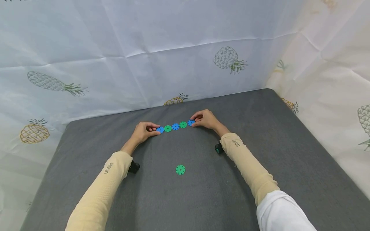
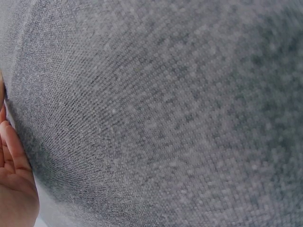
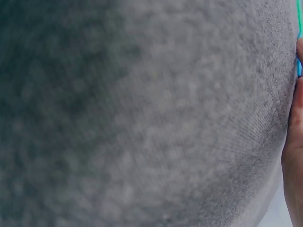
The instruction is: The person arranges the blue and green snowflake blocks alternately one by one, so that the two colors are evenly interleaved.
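A row of small notched plastic discs lies on the grey table, blue and green by turns. My left hand [image 1: 142, 131] pinches the blue disc [image 1: 160, 130] at the row's left end between thumb and index finger. At the other end, thumb and fingers of my right hand [image 1: 207, 120] grip another blue disc [image 1: 190, 123]. Between them sit a green disc [image 1: 167, 128], a middle blue disc [image 1: 175, 126] and a second green disc [image 1: 183, 124], edge to edge. In the wrist views, only parts of the hands show at the frame edges.
A loose green disc [image 1: 180, 169] lies nearer me, between the forearms. The grey cloth-covered table [image 1: 162, 199] reaches back to a pale pineapple-print curtain [image 1: 179, 73]. Dark wrist cameras [image 1: 134, 167] hang under both sleeves.
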Motion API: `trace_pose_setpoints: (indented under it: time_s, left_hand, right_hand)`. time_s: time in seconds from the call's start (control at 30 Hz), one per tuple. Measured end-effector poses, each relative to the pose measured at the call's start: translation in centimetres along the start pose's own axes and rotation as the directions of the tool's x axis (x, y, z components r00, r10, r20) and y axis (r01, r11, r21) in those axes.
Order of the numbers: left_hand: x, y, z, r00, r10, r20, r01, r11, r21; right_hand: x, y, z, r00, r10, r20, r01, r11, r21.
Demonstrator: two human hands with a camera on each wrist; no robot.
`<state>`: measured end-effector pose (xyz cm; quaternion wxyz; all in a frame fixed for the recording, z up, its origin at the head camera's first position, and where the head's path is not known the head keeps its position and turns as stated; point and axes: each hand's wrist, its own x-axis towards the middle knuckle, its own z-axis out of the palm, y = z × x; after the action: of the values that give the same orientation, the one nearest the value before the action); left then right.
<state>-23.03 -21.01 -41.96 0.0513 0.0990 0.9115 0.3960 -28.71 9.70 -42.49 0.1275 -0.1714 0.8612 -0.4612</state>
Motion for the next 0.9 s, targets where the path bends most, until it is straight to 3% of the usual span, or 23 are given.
trace_pose_setpoints:
  time_s: [0.53,0.9]
  left_hand:
    - [-0.03,0.09,-0.07,1.000,0.009,-0.007,-0.009,1.000,-0.002]
    - [-0.09,-0.04,0.02,1.000,0.025,-0.007,-0.025,1.000,-0.001]
  right_hand:
    - [0.24,0.18,0.22,1.000,-0.010,-0.023,0.010,1.000,0.002]
    - [0.33,0.49,0.39,0.999,0.027,-0.026,-0.027,0.999,0.026]
